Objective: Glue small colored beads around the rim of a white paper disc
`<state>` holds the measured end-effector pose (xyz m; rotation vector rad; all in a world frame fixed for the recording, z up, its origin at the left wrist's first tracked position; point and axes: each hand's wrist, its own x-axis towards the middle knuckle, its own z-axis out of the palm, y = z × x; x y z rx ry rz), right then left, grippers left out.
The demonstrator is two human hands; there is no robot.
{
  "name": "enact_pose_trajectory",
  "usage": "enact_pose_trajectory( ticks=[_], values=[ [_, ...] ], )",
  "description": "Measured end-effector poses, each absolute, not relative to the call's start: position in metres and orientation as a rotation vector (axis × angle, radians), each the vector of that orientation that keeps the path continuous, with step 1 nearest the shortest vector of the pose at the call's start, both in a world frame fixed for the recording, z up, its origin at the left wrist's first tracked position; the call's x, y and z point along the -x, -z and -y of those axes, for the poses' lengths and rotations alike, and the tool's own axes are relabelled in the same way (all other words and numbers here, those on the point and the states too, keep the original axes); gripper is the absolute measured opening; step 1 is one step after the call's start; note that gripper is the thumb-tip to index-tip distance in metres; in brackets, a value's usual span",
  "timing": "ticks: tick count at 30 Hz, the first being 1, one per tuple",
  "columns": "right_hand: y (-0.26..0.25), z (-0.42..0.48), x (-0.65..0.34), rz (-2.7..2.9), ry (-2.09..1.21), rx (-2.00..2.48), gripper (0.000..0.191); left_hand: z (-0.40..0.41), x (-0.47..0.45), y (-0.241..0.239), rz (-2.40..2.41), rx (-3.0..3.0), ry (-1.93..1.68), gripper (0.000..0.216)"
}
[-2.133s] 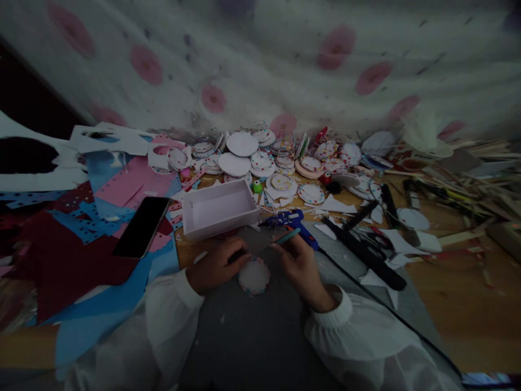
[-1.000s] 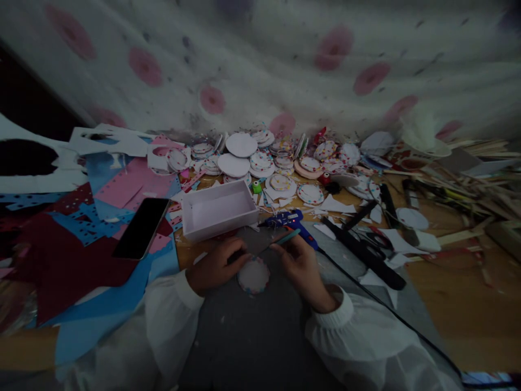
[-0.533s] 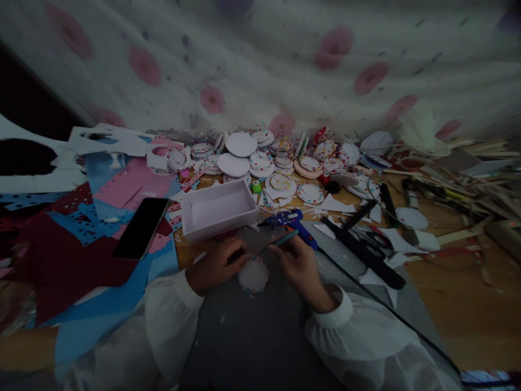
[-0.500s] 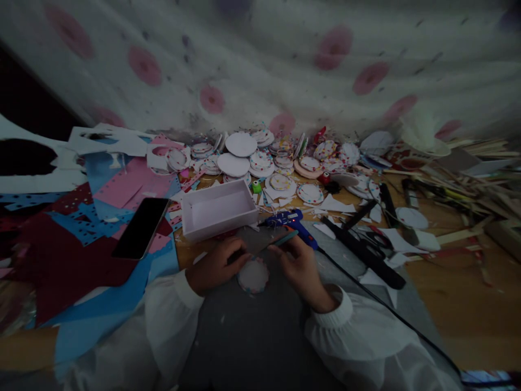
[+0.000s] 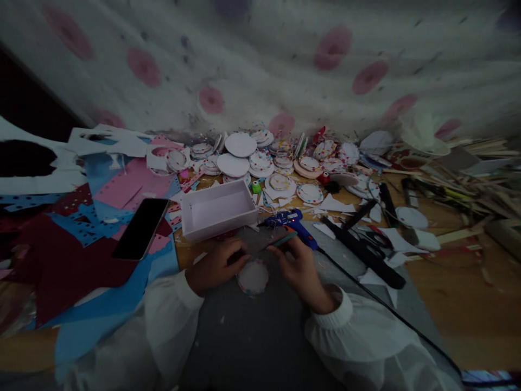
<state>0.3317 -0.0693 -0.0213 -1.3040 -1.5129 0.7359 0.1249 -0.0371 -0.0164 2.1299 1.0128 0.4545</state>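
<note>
On the grey mat lies a small white disc with a pink and blue dotted rim. My left hand is at its upper left, thumb and fingers pinched close to the rim; whatever is between the fingertips is too small and dark to make out. My right hand grips a slim teal tool, tweezers by its look, with some orange near its rear. The dark tip points left, toward my left fingertips, above the disc. Just beyond my right hand lies a blue glue gun, its small red light on.
A white open box stands behind my left hand. Decorated discs are piled along the curtain. A phone rests on coloured sheets at left. Scissors, a black stick and the glue gun's cable lie at right.
The teal tool has turned slightly in my right hand, and less of its teal side shows. Both hands and the disc stay almost where they were.
</note>
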Motion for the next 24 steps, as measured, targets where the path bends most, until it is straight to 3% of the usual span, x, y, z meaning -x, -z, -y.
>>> enact_pose_trajectory(
  ticks=[15,24],
  values=[
    [0.019,0.07,-0.333,1.548,-0.789,1.288,0.009,0.037,-0.125,0.015,-1.014,-2.143,-0.43,0.02],
    [0.01,0.07,-0.332,1.242,-1.049,1.233,0.016,0.038,-0.126,0.013,-1.031,-2.139,-0.415,0.019]
  ],
)
